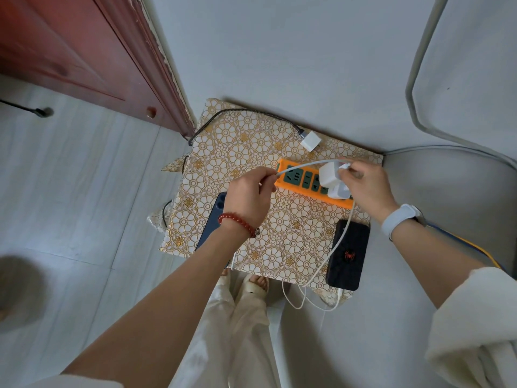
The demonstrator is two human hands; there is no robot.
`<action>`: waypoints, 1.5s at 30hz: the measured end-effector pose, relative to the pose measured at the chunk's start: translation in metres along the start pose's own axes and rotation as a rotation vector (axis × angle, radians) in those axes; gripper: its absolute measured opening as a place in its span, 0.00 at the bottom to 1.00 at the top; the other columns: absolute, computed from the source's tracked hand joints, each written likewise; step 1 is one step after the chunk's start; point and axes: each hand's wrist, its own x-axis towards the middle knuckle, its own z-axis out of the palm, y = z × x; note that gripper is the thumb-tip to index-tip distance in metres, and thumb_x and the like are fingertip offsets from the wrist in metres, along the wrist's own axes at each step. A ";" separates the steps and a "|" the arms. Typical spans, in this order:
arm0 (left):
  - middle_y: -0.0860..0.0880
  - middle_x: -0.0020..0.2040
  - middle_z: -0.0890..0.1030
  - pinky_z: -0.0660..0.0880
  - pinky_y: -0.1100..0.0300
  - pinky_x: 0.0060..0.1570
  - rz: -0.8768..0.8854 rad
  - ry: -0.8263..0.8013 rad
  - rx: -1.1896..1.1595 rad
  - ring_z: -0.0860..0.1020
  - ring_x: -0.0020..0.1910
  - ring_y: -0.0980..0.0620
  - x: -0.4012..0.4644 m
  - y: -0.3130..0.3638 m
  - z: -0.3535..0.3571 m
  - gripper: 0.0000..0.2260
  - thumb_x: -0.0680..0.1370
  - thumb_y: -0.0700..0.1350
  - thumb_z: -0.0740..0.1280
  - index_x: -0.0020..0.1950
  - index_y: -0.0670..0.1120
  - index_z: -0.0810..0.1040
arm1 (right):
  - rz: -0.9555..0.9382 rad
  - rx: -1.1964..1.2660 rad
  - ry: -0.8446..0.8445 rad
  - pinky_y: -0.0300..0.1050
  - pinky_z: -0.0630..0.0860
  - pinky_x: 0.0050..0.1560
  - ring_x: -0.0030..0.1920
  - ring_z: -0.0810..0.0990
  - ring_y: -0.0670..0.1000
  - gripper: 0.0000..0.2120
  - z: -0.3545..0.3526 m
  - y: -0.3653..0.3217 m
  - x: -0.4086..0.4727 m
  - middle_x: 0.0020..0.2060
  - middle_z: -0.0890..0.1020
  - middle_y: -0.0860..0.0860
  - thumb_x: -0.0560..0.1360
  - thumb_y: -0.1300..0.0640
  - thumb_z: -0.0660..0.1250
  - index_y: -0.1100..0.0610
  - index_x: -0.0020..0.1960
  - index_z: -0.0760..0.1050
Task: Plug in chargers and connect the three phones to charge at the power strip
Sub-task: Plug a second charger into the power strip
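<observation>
We are at the orange strip point(285, 179) on the patterned table point(251, 135), working on the second charger. Our right hand point(366, 189) has its fingers closed on a white charger point(330, 172) that sits over the strip, just beside a charger point(339, 191) already seated in it; whether the held one's prongs are in a socket yet we cannot tell. Our left hand point(249, 200) pinches a white cable point(302, 165) that arcs across to the right fingertips, so the step looks like mating cable to charger or steadying it while we seat the block. To do this well, we should keep the block square to the socket and press straight down, not at a tilt, and let the left hand hold slack so the cable does not tug. The neighbouring charger is close, so we should avoid knocking it loose. A third charger point(310, 142) with a dark cable point(246, 111) lies unplugged behind the strip. The black phone point(348, 256) at the table's near right edge seems cabled already; the blue phone point(212, 219) lies under our left wrist, not visibly connected.
</observation>
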 end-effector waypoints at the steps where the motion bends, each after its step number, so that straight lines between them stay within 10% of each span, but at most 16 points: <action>1: 0.52 0.34 0.77 0.70 0.68 0.28 0.002 0.000 0.001 0.74 0.30 0.54 0.000 0.000 0.000 0.07 0.77 0.42 0.62 0.47 0.43 0.79 | 0.020 0.030 0.002 0.45 0.73 0.51 0.52 0.77 0.50 0.09 0.000 -0.001 0.001 0.57 0.81 0.55 0.73 0.63 0.63 0.64 0.50 0.80; 8: 0.54 0.33 0.76 0.66 0.73 0.24 -0.039 0.012 -0.018 0.72 0.27 0.58 0.001 -0.004 0.000 0.07 0.77 0.43 0.62 0.47 0.44 0.79 | 0.044 -0.004 -0.054 0.42 0.62 0.39 0.36 0.72 0.60 0.15 0.005 0.000 -0.005 0.39 0.79 0.70 0.75 0.58 0.63 0.73 0.44 0.75; 13: 0.55 0.32 0.76 0.68 0.73 0.24 -0.040 0.004 -0.026 0.71 0.27 0.59 0.001 -0.003 -0.001 0.07 0.77 0.43 0.62 0.46 0.44 0.79 | 0.049 0.075 -0.026 0.43 0.70 0.46 0.47 0.75 0.52 0.13 0.005 -0.008 -0.002 0.47 0.79 0.59 0.75 0.61 0.61 0.60 0.58 0.76; 24: 0.54 0.33 0.77 0.68 0.76 0.27 0.037 0.040 -0.054 0.72 0.28 0.62 -0.002 0.007 -0.003 0.06 0.76 0.42 0.63 0.46 0.43 0.80 | -0.107 -0.182 -0.151 0.51 0.75 0.56 0.54 0.79 0.58 0.10 -0.008 -0.010 0.003 0.58 0.79 0.59 0.73 0.64 0.64 0.64 0.53 0.76; 38: 0.52 0.33 0.78 0.68 0.73 0.25 -0.006 0.023 -0.062 0.72 0.27 0.61 0.002 0.007 -0.007 0.06 0.76 0.41 0.63 0.47 0.43 0.80 | -0.171 -0.439 -0.189 0.48 0.73 0.45 0.46 0.76 0.57 0.07 -0.006 -0.013 0.000 0.49 0.80 0.61 0.74 0.60 0.63 0.63 0.50 0.75; 42: 0.51 0.34 0.78 0.75 0.60 0.29 -0.020 0.057 -0.070 0.76 0.28 0.51 0.001 0.002 -0.011 0.07 0.77 0.42 0.62 0.47 0.43 0.79 | -0.149 -0.425 -0.207 0.54 0.75 0.50 0.51 0.77 0.59 0.16 0.001 -0.019 -0.006 0.56 0.78 0.58 0.74 0.58 0.65 0.58 0.61 0.71; 45: 0.53 0.33 0.77 0.72 0.68 0.29 -0.011 0.063 -0.052 0.75 0.29 0.55 -0.001 -0.002 -0.013 0.06 0.76 0.41 0.62 0.47 0.43 0.79 | -0.154 -0.495 -0.239 0.55 0.74 0.51 0.53 0.77 0.58 0.20 0.004 -0.019 -0.009 0.56 0.79 0.57 0.73 0.54 0.66 0.55 0.64 0.71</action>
